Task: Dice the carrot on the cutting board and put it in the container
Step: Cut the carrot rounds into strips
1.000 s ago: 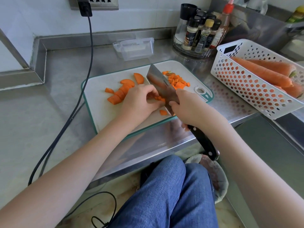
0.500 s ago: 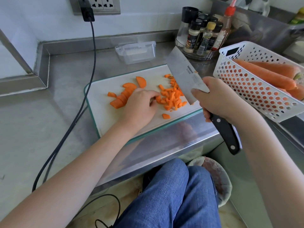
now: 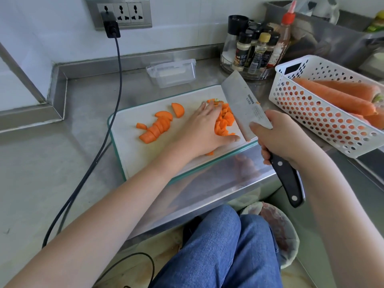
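Note:
A white cutting board (image 3: 133,159) lies on the steel counter. My left hand (image 3: 204,129) lies flat with straight fingers against a pile of diced carrot (image 3: 224,121), pressing it toward the cleaver blade. My right hand (image 3: 276,138) grips the cleaver (image 3: 243,102) by its black handle, blade tilted with its edge on the board beside the dice. Uncut carrot slices (image 3: 158,127) lie left of my left hand. A clear plastic container (image 3: 172,72) stands behind the board.
A white perforated basket (image 3: 311,113) with whole carrots stands at the right. A round rack of spice bottles (image 3: 253,50) sits behind it. A black cable (image 3: 112,113) runs from the wall socket down the counter's left side. A bin sits below the counter edge.
The cleaver went from chopping to lifted, then came down tilted beside the dice. My left hand opened flat and slid right, gathering the diced carrot against the blade.

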The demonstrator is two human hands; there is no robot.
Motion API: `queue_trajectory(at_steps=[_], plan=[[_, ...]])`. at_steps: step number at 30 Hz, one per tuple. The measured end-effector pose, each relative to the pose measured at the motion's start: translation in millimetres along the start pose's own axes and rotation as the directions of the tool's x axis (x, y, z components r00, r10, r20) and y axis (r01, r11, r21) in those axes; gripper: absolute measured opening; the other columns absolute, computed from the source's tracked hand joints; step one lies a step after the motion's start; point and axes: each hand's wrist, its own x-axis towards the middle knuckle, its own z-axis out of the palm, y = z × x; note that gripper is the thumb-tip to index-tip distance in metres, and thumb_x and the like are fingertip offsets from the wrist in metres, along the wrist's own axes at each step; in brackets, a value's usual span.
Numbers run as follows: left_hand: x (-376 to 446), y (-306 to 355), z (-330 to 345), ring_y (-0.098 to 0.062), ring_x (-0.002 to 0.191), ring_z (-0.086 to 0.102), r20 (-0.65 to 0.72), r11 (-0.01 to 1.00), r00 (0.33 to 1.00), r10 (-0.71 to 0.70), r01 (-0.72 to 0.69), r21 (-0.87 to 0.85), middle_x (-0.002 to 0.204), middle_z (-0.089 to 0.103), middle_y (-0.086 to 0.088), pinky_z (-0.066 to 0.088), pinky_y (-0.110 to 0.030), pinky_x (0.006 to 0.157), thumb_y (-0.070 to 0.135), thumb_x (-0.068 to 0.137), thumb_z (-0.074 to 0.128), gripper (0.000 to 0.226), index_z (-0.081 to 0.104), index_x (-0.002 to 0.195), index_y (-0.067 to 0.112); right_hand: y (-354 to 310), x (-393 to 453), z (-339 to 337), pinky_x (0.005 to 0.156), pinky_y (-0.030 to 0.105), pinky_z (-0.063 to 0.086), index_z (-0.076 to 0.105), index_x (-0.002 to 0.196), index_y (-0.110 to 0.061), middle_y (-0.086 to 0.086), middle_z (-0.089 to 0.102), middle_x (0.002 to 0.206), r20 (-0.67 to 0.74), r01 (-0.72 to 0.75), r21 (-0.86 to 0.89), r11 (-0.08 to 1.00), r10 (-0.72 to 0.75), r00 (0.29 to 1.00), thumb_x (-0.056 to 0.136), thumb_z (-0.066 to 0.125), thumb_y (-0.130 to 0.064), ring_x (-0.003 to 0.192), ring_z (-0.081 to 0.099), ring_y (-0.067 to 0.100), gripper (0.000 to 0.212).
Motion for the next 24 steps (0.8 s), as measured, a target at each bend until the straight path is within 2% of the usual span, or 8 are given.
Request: queue_trajectory(at_steps=[2, 5, 9, 11, 15, 18, 20, 24], plan=[[4, -1, 6, -0.022, 0.138, 0.03, -0.056, 0.997, 0.998, -0.004, 0.0, -0.079, 0.148, 0.037, -0.007, 0.022, -0.022, 0.107, 0.046, 0.079, 0.069, 0.078, 0.035, 0.143, 0.019, 3, -1, -3, 0.043, 0.033, 0.049, 0.053, 0.102, -0.006, 0.012, 0.048, 0.056, -0.019, -0.008, 0.015, 1.0, 0.008, 1.0, 0.096, 0.043, -0.018, 0.036, 0.045, 0.021, 0.016], [-1, -4, 5, -0.014, 0.094, 0.061, -0.204, 0.987, 0.977, -0.057, 0.025, -0.159, 0.105, 0.068, 0.0, 0.039, -0.011, 0.076, 0.033, 0.077, 0.072, 0.054, 0.055, 0.129, 0.026, 8, -1, -7, 0.042, 0.033, 0.049, 0.052, 0.098, -0.008, 0.012, 0.048, 0.055, -0.033, -0.011, 0.027, 1.0, 0.012, 0.999, 0.097, 0.044, -0.019, 0.035, 0.045, 0.02, 0.014], [-2, -17, 1, -0.015, 0.088, 0.064, -0.252, 0.993, 0.967, -0.032, 0.002, -0.119, 0.098, 0.072, 0.002, 0.049, -0.027, 0.076, 0.031, 0.074, 0.072, 0.033, 0.069, 0.107, 0.028, 10, 1, -8, 0.044, 0.036, 0.05, 0.052, 0.097, -0.009, 0.011, 0.048, 0.057, -0.026, -0.004, 0.044, 0.999, 0.005, 1.0, 0.097, 0.044, -0.019, 0.034, 0.045, 0.019, 0.013], [-1, -24, -2, -0.012, 0.087, 0.063, -0.231, 0.987, 0.973, -0.005, -0.033, -0.16, 0.098, 0.072, 0.002, 0.048, -0.025, 0.08, 0.026, 0.075, 0.073, 0.03, 0.071, 0.104, 0.024, 12, 2, -8, 0.045, 0.038, 0.049, 0.052, 0.098, -0.008, 0.011, 0.047, 0.058, -0.015, 0.003, 0.064, 0.998, -0.002, 1.0, 0.096, 0.044, -0.018, 0.032, 0.044, 0.017, 0.013], [8, -19, -7, -0.01, 0.117, 0.053, -0.19, 0.985, 0.981, 0.037, -0.068, -0.16, 0.127, 0.06, 0.002, 0.032, -0.012, 0.094, 0.034, 0.074, 0.076, 0.052, 0.062, 0.122, 0.021, 13, 4, -6, 0.045, 0.036, 0.049, 0.052, 0.102, -0.008, 0.01, 0.047, 0.058, -0.002, -0.004, 0.082, 0.997, 0.004, 1.0, 0.097, 0.044, -0.018, 0.033, 0.045, 0.016, 0.014], [24, -6, -2, -0.013, 0.131, 0.04, -0.018, 0.986, 0.991, 0.132, -0.133, -0.104, 0.139, 0.05, -0.001, 0.021, -0.013, 0.103, 0.033, 0.075, 0.076, 0.059, 0.056, 0.129, 0.019, 14, 5, -6, 0.046, 0.038, 0.05, 0.051, 0.103, -0.006, 0.011, 0.047, 0.059, -0.009, -0.003, 0.084, 0.996, 0.004, 1.0, 0.097, 0.044, -0.019, 0.035, 0.045, 0.019, 0.017], [32, -4, 0, -0.015, 0.124, 0.045, 0.007, 0.984, 0.987, 0.159, -0.158, -0.079, 0.133, 0.055, -0.004, 0.025, -0.014, 0.098, 0.026, 0.08, 0.071, 0.047, 0.059, 0.125, 0.019, 17, 7, -7, 0.046, 0.038, 0.049, 0.051, 0.102, -0.005, 0.011, 0.046, 0.058, -0.012, -0.01, 0.083, 0.996, 0.011, 1.0, 0.097, 0.044, -0.018, 0.036, 0.045, 0.021, 0.016], [32, -13, -4, -0.01, 0.086, 0.05, -0.067, 0.987, 0.987, 0.147, -0.151, -0.055, 0.095, 0.06, 0.001, 0.033, -0.017, 0.072, 0.023, 0.078, 0.074, 0.029, 0.069, 0.106, 0.025, 24, 10, -10, 0.044, 0.041, 0.05, 0.05, 0.102, -0.004, 0.011, 0.047, 0.056, -0.021, -0.007, 0.062, 0.998, 0.008, 1.0, 0.096, 0.043, -0.014, 0.037, 0.046, 0.026, 0.014]])
